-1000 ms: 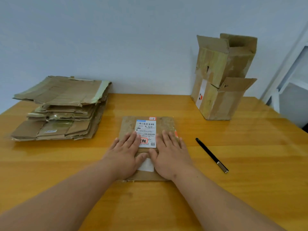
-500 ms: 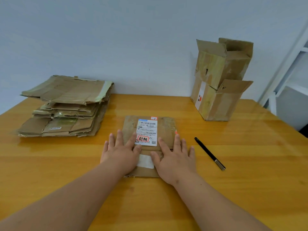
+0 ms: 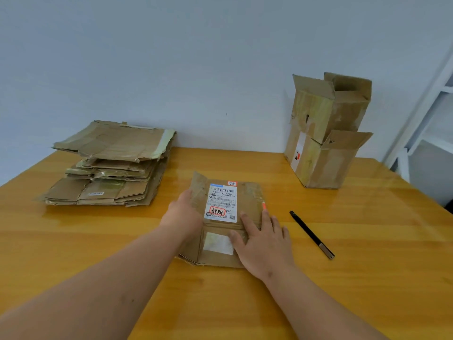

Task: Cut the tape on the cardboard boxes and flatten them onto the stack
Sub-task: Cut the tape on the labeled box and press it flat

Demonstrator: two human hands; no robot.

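On a glossy wooden table [image 3: 343, 278] against a pale wall, the flattened box [image 3: 247, 200] lies at the centre, label up, its left edge lifting where the left hand [image 3: 182, 214] seems to grip it, fingers hidden underneath, while the right hand [image 3: 263, 239] rests flat and open on its near right part. To move it well, I would slide the left fingers fully under, keep the panels pressed together, and carry it level to the stack [image 3: 110, 168] at the far left, squaring edges; two taped boxes [image 3: 326, 133] and a pen [image 3: 311, 234] wait to the right.

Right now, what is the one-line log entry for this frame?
left hand: grips left edge of flattened box | right hand: flat on it | stack: far left | pen: idle on table
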